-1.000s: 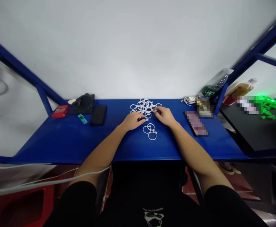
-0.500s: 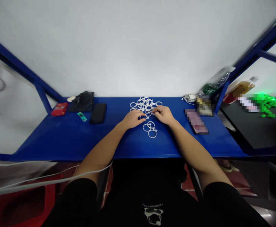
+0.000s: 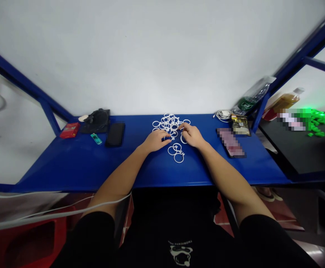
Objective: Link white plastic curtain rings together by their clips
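A heap of white rings [image 3: 166, 120], thin and with small tabs like curtain rings, lies on the blue table near the wall. At its near left edge my left hand [image 3: 156, 140] has thumb and fingers closed around one white ring, partly hidden by the fingers. On the right side of the heap, my right hand [image 3: 192, 136] is bent in a pinch, with another white ring [image 3: 182, 139] hanging at its fingers. Closer to me, a small linked group of white rings [image 3: 179, 158] lies apart from the heap.
To the left are a red box [image 3: 70, 130], a black bag [image 3: 99, 121], a teal packet [image 3: 96, 139] and a dark phone [image 3: 115, 134]. A charger cable [image 3: 223, 115], a pouch [image 3: 240, 125], a bottle [image 3: 253, 97] and a blurred-out phone [image 3: 231, 142] are at the right.
My right hand has shifted slightly, and a ring now shows under its fingers. My left hand stays nearly still at the heap's edge.
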Available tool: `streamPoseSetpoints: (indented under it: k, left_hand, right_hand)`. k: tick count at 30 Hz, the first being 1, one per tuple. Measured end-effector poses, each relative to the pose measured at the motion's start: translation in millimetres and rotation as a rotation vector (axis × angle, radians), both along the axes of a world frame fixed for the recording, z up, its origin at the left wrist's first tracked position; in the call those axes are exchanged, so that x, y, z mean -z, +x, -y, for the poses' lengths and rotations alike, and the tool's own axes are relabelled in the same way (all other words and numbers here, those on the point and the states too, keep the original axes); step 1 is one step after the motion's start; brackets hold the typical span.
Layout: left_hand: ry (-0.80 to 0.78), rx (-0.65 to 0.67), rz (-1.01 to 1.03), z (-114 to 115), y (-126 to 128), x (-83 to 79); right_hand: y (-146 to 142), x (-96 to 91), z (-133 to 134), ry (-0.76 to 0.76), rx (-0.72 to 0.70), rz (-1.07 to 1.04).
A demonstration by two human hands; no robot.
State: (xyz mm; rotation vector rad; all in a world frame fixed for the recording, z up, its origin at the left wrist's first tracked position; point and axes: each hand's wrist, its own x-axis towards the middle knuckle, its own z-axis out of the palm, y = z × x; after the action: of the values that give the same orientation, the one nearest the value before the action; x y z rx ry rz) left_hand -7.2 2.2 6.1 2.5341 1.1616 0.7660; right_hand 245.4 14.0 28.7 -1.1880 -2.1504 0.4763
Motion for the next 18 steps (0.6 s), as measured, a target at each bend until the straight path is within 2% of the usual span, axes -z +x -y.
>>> streamPoseSetpoints:
  k: [6, 9, 15, 18]
  left_hand:
    - [-0.017, 0.004, -0.008, 0.8, -1.1, -0.9]
    - [-0.061, 0.007, -0.008, 2.3, -2.1, -0.2]
    - [-0.075, 0.024, -0.039, 3.3, -1.7, 3.2]
    - [-0.038, 0.025, -0.022, 3.7, 0.3, 1.3]
  right_hand:
    - [3.4, -1.1, -2.4, -0.092, -0.146, 0.132]
    - [8.0, 0.1, -5.5, -0.13, -0.176, 0.182]
    - [10.8, 4.4, -9.6, -0.077, -0.099, 0.164]
    - [7.3, 4.5, -8.2, -0.036, -0.108, 0.138]
